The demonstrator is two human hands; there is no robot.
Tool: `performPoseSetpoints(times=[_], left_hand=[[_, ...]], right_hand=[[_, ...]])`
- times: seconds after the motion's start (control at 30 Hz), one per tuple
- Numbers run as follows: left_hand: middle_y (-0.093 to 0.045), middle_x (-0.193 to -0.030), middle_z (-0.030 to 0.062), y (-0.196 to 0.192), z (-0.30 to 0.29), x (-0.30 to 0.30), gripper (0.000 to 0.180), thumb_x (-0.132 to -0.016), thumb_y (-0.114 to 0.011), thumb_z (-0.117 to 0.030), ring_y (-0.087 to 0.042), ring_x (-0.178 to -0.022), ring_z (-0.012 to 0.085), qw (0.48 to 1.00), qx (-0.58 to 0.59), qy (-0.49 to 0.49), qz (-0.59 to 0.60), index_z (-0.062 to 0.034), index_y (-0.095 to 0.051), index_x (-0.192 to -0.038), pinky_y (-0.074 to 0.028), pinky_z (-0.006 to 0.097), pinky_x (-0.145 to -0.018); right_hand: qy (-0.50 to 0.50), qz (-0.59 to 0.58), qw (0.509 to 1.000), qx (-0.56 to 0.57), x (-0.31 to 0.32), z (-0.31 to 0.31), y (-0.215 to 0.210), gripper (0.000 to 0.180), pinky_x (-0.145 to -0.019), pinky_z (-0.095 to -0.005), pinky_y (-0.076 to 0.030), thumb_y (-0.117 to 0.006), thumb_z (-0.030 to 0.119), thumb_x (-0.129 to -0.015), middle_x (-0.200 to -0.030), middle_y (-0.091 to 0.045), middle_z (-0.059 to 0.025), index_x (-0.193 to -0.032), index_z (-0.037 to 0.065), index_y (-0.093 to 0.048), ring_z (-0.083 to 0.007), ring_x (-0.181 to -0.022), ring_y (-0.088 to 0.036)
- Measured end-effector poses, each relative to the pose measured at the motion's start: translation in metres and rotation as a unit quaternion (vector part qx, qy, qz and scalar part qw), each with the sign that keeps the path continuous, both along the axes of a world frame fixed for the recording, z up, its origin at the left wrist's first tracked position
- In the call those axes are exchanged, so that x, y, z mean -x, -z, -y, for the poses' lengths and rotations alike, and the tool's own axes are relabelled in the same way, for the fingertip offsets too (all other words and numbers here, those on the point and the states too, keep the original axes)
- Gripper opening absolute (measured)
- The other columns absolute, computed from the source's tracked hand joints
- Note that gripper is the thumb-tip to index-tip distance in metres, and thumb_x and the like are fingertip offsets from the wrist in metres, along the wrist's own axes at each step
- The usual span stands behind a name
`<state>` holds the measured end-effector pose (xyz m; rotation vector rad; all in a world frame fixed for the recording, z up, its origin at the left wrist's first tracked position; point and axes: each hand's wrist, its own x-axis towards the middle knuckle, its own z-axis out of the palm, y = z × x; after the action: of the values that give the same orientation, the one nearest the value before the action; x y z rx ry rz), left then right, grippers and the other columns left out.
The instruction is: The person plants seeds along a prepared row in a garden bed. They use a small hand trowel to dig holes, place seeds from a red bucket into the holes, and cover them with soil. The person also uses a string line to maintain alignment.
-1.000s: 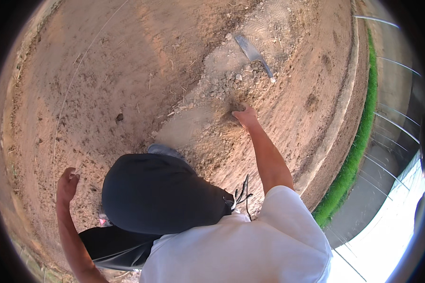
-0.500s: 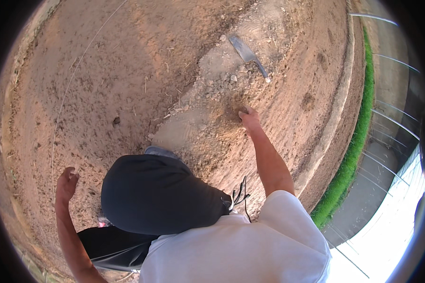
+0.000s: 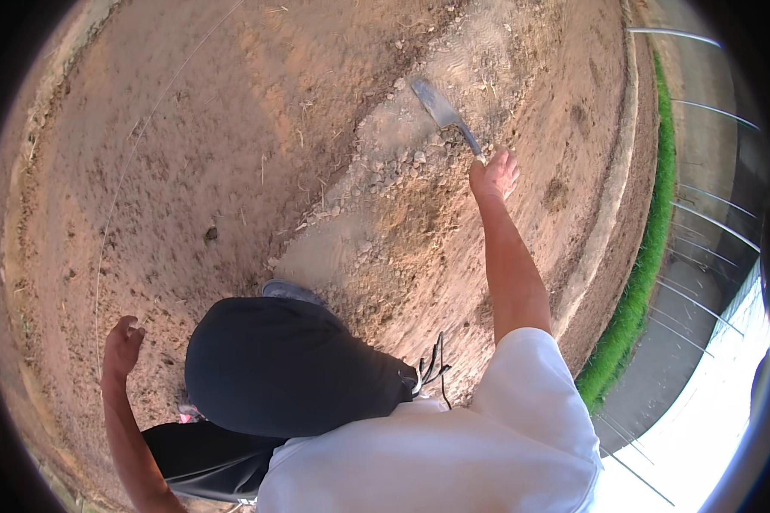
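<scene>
A broad-bladed metal knife [image 3: 439, 107] lies on the dry soil, its blade toward the upper left and its narrow handle toward me. My right hand [image 3: 494, 177] reaches out at the end of that handle, fingers spread and not wrapped around it. Whether the hand touches the handle, I cannot tell. Off to the left, my left hand [image 3: 122, 349] hangs above the ground with loosely bent fingers and nothing visible in it. Between the knife and my dark-trousered knee is a patch of loosened, yellowish soil [image 3: 419, 209] edged by small clods.
A thin pale line [image 3: 130, 132] curves over the soil on the left. My shoe [image 3: 291, 291] stands beside a smooth, pale strip of earth. Along the right run a soil ridge, a green grass strip [image 3: 650, 265] and a paved path with thin pale rods across it.
My right hand has left the loosened soil, moved up and right to the knife's handle, and spread its fingers. My left hand has dropped slightly in view.
</scene>
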<state>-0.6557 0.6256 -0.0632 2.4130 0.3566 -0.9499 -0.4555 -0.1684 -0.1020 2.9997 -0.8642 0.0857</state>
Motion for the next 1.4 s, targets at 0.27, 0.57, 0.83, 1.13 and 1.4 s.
performPoseSetpoints(times=[0.27,0.57,0.83,1.13,1.4], left_hand=[[-0.070,-0.093,0.0219,-0.006,0.010,0.000,0.037,-0.089,-0.067,-0.021,-0.069,-0.086,0.0331,1.000,0.020,-0.020,0.012,-0.0008,-0.060,-0.119,-0.053,0.041,-0.078],[-0.070,-0.093,0.0220,-0.014,0.048,-0.015,0.038,-0.090,-0.067,-0.021,-0.070,-0.086,0.0331,0.998,0.049,-0.022,-0.016,-0.0002,-0.061,-0.121,-0.054,0.041,-0.079],[-0.071,-0.097,0.0210,-0.013,0.048,-0.011,0.038,-0.093,-0.065,-0.017,-0.070,-0.089,0.0289,0.999,0.027,-0.017,-0.035,0.0006,-0.058,-0.125,-0.053,0.039,-0.079],[-0.071,-0.099,0.0240,-0.011,0.033,0.004,0.041,-0.091,-0.068,-0.022,-0.070,-0.092,0.0344,0.999,0.013,-0.016,-0.038,-0.0007,-0.059,-0.125,-0.054,0.041,-0.082],[-0.070,-0.096,0.0231,0.009,0.039,-0.002,0.037,-0.091,-0.068,-0.017,-0.070,-0.089,0.0327,0.999,0.042,-0.008,-0.034,-0.0005,-0.060,-0.123,-0.054,0.039,-0.079]], right_hand=[[-0.061,-0.305,0.950,0.011,-0.056,0.003,0.028,0.040,-0.103,-0.0520,-0.044,-0.052,0.028,-0.097,-0.124,-0.061,-0.0211,-0.126,0.002,-0.060,-0.0400,-0.123,-0.055],[0.078,-0.164,0.975,-0.125,-0.050,-0.052,0.031,0.078,-0.104,-0.0513,-0.043,-0.048,0.067,-0.091,-0.130,-0.061,-0.0276,-0.127,-0.002,-0.059,-0.0429,-0.122,-0.059],[-0.046,-0.169,0.983,-0.059,-0.052,-0.051,0.045,0.049,-0.082,-0.0541,-0.055,-0.050,0.048,-0.094,-0.114,-0.068,-0.0240,-0.108,0.004,-0.067,-0.0449,-0.090,-0.070],[-0.402,-0.171,0.865,-0.247,0.176,-0.134,0.005,0.019,-0.058,-0.0444,-0.053,-0.063,0.033,-0.089,-0.081,-0.060,-0.0096,-0.088,0.014,-0.061,-0.0310,-0.068,-0.064],[-0.444,-0.246,0.830,-0.233,0.243,-0.138,0.018,0.031,-0.065,-0.0411,-0.055,-0.068,0.041,-0.090,-0.090,-0.060,-0.0099,-0.096,0.011,-0.062,-0.0299,-0.078,-0.066]])
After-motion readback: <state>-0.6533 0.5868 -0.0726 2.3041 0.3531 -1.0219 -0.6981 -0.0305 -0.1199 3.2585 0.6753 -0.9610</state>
